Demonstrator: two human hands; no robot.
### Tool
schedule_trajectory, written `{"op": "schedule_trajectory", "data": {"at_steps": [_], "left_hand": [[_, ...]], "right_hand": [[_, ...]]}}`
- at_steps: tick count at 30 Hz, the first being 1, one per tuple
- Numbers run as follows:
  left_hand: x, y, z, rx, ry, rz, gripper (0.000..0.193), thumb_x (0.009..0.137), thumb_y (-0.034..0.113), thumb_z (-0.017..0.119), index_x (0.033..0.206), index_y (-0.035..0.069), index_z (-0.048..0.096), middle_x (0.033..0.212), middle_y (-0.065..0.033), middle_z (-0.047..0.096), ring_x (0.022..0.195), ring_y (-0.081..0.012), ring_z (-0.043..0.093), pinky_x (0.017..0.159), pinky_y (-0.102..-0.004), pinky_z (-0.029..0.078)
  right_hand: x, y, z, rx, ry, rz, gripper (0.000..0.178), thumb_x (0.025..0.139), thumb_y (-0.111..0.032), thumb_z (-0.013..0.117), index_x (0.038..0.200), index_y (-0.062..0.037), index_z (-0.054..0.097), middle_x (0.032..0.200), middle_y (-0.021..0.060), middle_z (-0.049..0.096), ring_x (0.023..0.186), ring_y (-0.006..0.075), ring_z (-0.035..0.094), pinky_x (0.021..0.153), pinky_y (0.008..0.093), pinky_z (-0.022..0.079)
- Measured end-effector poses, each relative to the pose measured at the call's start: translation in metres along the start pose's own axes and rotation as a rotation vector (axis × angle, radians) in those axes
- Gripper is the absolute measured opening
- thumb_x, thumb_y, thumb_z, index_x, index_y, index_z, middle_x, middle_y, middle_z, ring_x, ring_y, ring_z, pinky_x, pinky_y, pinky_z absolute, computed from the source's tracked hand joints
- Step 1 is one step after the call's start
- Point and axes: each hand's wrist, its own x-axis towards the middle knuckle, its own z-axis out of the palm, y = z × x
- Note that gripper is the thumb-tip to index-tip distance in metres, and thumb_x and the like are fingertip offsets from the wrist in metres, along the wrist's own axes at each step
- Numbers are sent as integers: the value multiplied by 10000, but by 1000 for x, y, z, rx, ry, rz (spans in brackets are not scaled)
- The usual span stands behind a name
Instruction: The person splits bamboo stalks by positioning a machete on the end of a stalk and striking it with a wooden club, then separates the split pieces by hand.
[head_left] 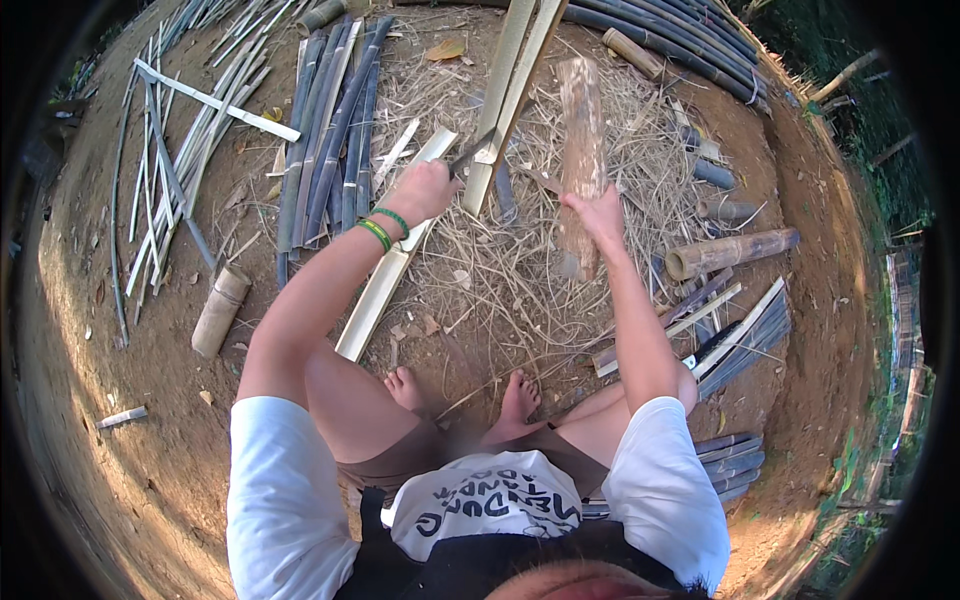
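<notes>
Dirt ground (170,350); left hand (424,192) stretched forward, gripping dark blade (470,156); right hand (598,214) clasping rough log (581,130).

Dry leaf (446,49), brown soil (815,235)

Looks steeply down from head height, upright and very wide, facing ahead past the shirt (455,510) toward the left hand (422,190) and right hand (600,215) above the middle. Sits closest to the shirt and sleeves (280,480) at the lower edge, with the feet (519,400) farther below and the poles (680,45) well ahead along the top. Bends straight edges toward the margins, taking in ground (180,390) at left and greenery (900,115) at right.
</notes>
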Motion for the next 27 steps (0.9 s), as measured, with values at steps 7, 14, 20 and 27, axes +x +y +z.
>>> {"op": "schedule_trajectory", "data": {"at_steps": [7, 14, 20, 27], "left_hand": [[-16, 59, 32, -364, 142, -165, 572, 1034, 407, 538, 1157, -132, 392, 959, -418, 662, 938, -561, 670, 893, -578, 531], [5, 67, 24, -500, 280, -103, 648, 1040, 543, 484, 1140, -85, 607, 1103, -312, 640, 1155, -430, 583, 1024, -539, 441], [59, 148, -85, -518, 832, 453, 622, 964, 543, 670, 1077, -67, 621, 1098, -235, 636, 970, -355, 644, 838, -449, 522], [83, 146, -89, -444, 1169, 561, 542, 986, 525, 649, 808, 26, 531, 723, -181, 592, 671, -421, 609, 582, -468, 476]], "right_hand": [[-20, 20, 42, -281, 66, -78, 864, 981, -613, 575, 1495, 64, 421, 1539, 315, 393, 1359, 371, 521, 1151, 548, 410], [-112, -56, 78, 642, -479, 203, 446, 1097, -391, 442, 1234, 25, 529, 918, 160, 666, 841, 260, 695, 761, 410, 583], [-127, -22, 89, 528, -450, 215, 224, 1034, -243, 557, 988, -23, 544, 736, 60, 599, 675, 164, 625, 637, 352, 528], [-146, -26, 126, 248, -270, 149, 354, 909, -306, 756, 766, -43, 568, 561, 33, 555, 494, 169, 554, 494, 373, 438]]}}
